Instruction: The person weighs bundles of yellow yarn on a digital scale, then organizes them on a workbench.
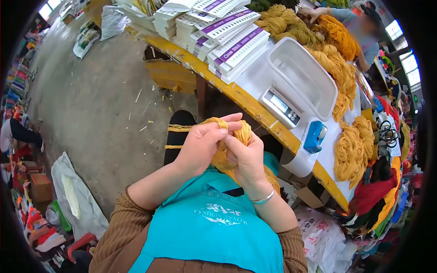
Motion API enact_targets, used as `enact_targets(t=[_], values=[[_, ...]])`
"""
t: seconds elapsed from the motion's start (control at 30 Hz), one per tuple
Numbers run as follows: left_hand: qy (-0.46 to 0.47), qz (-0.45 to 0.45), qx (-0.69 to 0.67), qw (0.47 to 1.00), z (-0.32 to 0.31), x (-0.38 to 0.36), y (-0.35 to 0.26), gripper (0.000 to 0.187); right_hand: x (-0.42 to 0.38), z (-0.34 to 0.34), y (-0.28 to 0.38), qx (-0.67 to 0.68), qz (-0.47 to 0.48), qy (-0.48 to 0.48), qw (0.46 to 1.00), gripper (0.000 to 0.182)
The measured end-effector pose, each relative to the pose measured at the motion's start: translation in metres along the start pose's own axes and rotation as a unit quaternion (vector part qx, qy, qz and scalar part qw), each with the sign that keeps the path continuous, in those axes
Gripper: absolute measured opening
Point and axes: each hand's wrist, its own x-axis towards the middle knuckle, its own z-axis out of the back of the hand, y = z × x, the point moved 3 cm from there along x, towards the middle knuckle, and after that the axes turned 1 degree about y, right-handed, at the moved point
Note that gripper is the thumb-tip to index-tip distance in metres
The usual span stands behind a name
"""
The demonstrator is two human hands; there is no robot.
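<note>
Golden-yellow yarn point(221, 152) hangs between my two hands above my lap, with some strands stretched over my dark-clad knee. My left hand point(200, 144) has its thumb and fingers closed on the yarn. Close beside it, my right hand point(246, 157), with a silver bracelet at the wrist, grips a looped part of the same yarn. The fingertips of both hands nearly meet. A turquoise apron point(214, 218) covers my lap below them.
On the yellow-edged table point(291, 141) at the right are stacked printed cards point(236, 50), a white tray point(302, 77), a digital scale point(281, 108), a blue tape dispenser point(315, 136) and yarn skeins point(355, 148). A person point(364, 34) stands across it.
</note>
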Motion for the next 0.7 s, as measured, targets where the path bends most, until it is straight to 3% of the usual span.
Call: enact_targets(t=[0.17, 0.47, 0.57, 0.63, 0.7], values=[[-0.021, 0.020, 0.008, 1.000, 0.009, 0.002, 0.014, 0.033, 0.001, 0.018, -0.016, 0.102, -0.002, -0.037, 0.994, 0.007], [-0.045, 0.039, 0.079, 0.995, 0.013, 0.006, 0.022, 0.030, 0.002, 0.026, -0.024, 0.096, 0.016, -0.057, 0.994, 0.008], [-0.064, 0.051, 0.053, 0.995, 0.021, 0.009, 0.024, 0.029, 0.003, 0.031, -0.031, 0.150, 0.014, -0.088, 0.985, 0.010], [-0.021, 0.058, 0.018, 0.998, 0.027, 0.011, 0.023, 0.025, 0.006, 0.032, -0.027, 0.174, 0.022, -0.091, 0.980, 0.011], [-0.050, 0.096, -0.070, 0.992, 0.035, 0.010, 0.013, 0.017, 0.009, 0.038, -0.025, 0.209, 0.025, -0.101, 0.972, 0.013]])
